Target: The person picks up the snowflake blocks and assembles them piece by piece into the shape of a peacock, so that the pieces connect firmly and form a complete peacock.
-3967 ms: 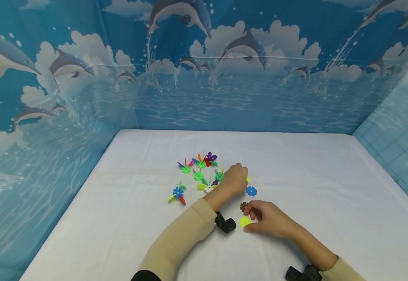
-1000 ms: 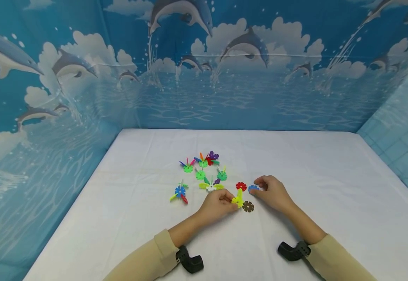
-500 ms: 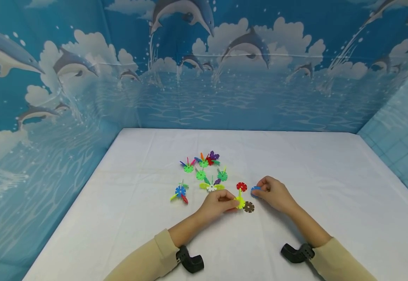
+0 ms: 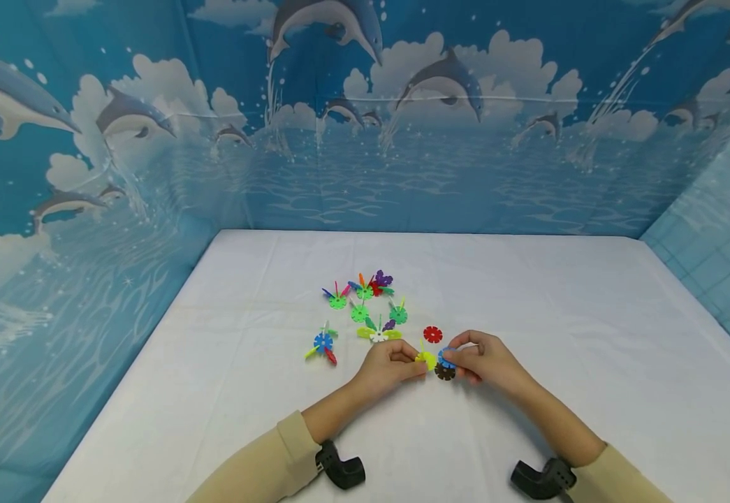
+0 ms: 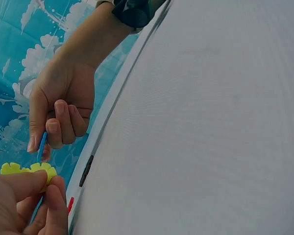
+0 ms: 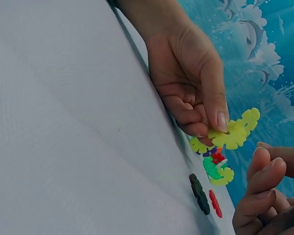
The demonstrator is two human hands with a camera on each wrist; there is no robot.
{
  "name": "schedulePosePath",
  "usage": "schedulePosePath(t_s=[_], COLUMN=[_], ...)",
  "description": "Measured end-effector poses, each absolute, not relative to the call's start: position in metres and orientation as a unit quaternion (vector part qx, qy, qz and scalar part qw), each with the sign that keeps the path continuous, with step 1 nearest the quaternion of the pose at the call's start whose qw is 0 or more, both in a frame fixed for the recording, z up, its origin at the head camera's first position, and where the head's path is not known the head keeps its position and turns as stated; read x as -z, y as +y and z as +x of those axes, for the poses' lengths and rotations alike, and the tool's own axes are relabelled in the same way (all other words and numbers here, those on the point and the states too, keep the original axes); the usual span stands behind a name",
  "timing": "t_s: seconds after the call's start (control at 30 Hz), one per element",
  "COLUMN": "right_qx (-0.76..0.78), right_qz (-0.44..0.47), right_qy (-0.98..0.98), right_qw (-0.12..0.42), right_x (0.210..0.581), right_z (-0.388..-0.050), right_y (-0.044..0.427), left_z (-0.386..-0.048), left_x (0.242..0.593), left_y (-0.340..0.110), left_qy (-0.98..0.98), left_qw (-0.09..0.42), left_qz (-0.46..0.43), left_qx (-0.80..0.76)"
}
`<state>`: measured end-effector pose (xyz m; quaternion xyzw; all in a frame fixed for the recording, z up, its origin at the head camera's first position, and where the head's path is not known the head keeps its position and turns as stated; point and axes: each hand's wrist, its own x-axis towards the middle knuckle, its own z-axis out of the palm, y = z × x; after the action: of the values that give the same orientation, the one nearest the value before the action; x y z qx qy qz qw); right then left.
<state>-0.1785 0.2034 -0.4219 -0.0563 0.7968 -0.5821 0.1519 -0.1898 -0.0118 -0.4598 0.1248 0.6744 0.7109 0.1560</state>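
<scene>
My left hand (image 4: 390, 367) pinches a pair of joined yellow snowflake discs (image 6: 230, 134) between thumb and fingers; one disc stands at an angle to the other. Close to its right, my right hand (image 4: 493, 360) pinches a blue snowflake disc (image 4: 446, 358) by the edge. Seen in the left wrist view, the blue disc (image 5: 41, 146) is held edge-on near the yellow discs (image 5: 44, 170); whether they touch I cannot tell. A brown disc (image 4: 445, 373) lies on the table beneath the blue one, partly covered by it. Just behind lies a red disc (image 4: 432, 334).
Several assembled disc pieces stand left of the hands on the white table (image 4: 226, 419): a blue-centred one (image 4: 323, 342), a white-centred one (image 4: 378, 336), and green-centred ones such as this far-left piece (image 4: 337, 301). A dolphin-print curtain (image 4: 365, 175) hangs behind the table.
My left hand has come back from the far side and now holds the yellow discs. My right hand has lifted the blue disc off the table and brought it left, over the brown disc.
</scene>
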Motion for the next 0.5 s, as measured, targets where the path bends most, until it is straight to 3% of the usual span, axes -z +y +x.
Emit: schedulePosePath(t_s=[0.5], right_qx=[0.599], right_qz=[-0.038], right_qy=[0.788], right_qw=[0.137], right_x=[0.4261], right_z=[-0.1733], right_y=[0.1935], left_z=[-0.1895], left_x=[0.4606], left_y=[-0.0117], left_qy=[0.669], left_qw=[0.152], left_qz=[0.14], left_qx=[-0.714])
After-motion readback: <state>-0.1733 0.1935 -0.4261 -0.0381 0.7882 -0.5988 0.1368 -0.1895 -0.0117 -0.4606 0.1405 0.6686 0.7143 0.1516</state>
